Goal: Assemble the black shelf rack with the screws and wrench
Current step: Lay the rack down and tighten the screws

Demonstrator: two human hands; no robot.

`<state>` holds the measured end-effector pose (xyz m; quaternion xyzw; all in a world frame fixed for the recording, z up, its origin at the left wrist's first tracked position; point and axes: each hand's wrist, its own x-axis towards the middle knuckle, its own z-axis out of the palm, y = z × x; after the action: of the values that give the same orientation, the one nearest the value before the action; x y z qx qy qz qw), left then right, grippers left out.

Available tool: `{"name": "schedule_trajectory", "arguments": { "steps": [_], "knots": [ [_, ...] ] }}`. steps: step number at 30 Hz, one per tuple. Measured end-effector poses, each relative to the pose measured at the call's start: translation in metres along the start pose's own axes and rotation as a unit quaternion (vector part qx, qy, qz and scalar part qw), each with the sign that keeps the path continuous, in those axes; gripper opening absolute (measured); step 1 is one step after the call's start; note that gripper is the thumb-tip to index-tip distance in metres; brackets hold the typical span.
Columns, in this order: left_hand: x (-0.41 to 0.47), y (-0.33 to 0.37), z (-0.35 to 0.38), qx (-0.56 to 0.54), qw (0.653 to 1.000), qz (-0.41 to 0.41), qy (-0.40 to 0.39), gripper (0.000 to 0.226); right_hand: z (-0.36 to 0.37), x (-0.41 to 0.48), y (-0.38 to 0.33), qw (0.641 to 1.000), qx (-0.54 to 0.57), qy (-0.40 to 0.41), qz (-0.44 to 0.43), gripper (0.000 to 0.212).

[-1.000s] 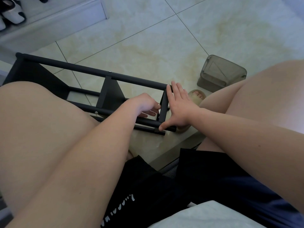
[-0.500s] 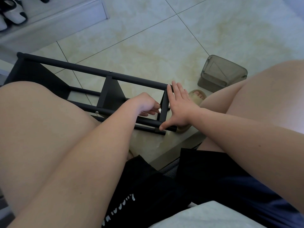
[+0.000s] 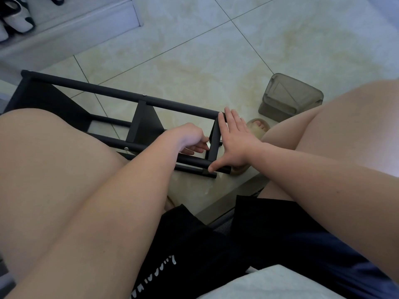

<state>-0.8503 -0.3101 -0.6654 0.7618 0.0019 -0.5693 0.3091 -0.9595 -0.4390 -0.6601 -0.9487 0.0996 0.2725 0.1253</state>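
Rack [image 3: 129, 97] is matte black metal: round tubes running lengthwise, flat sheet panels crossing them. It lies on its side on the floor [image 3: 194, 50] between my knees, with its left end hidden behind my left thigh. A mid panel [image 3: 144, 124] sits roughly halfway along and an end panel [image 3: 213, 143] closes the right end. There's a small silver screw [image 3: 126, 149] head on the near tube, just beside my left forearm

Floor is glossy cream tile, marble-look veining, thin dark grout lines

Right hand [image 3: 235, 143]: flat and spread, fingers straight and close together against the outer face of the end panel, tips reaching the top tube's end. Thumb [image 3: 210, 168] is splayed down and touches the end of the near lower tube

Left hand [image 3: 192, 138]: reaches inside the frame, fingers curled toward the inner face of the end panel. There's a pale glint at the fingertips; I can't tell whether it's a tool, a screw or a nail, so I can't tell if it's gripping anything

Box [image 3: 291, 98] of smoky translucent plastic with rounded corners stands on the floor beyond my right knee, apart from the rack. My toes in a beige sandal [image 3: 258, 126] show just past the right hand. Black-and-white shoes [image 3: 17, 20] are top left on a pale ledge. Black shorts [image 3: 194, 244] fill the bottom of the view
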Motion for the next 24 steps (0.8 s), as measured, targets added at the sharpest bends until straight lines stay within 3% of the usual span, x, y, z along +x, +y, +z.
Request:
{"name": "schedule_trajectory", "arguments": {
  "steps": [6,11,24],
  "knots": [
    [-0.0029,-0.0007,0.0004,0.026,1.0,0.006,-0.013,0.016,-0.0004,0.0003,0.0006,1.0,-0.004,-0.001,0.0,0.167],
    [0.003,0.0002,0.0069,-0.036,0.997,0.001,0.062,0.016,-0.0015,0.0004,0.0002,1.0,-0.003,-0.003,-0.001,0.167],
    [0.0024,-0.0023,0.004,-0.012,1.0,-0.014,0.007,0.02,-0.0004,0.0004,-0.0001,1.0,-0.006,-0.003,-0.001,0.168]
  ]
}}
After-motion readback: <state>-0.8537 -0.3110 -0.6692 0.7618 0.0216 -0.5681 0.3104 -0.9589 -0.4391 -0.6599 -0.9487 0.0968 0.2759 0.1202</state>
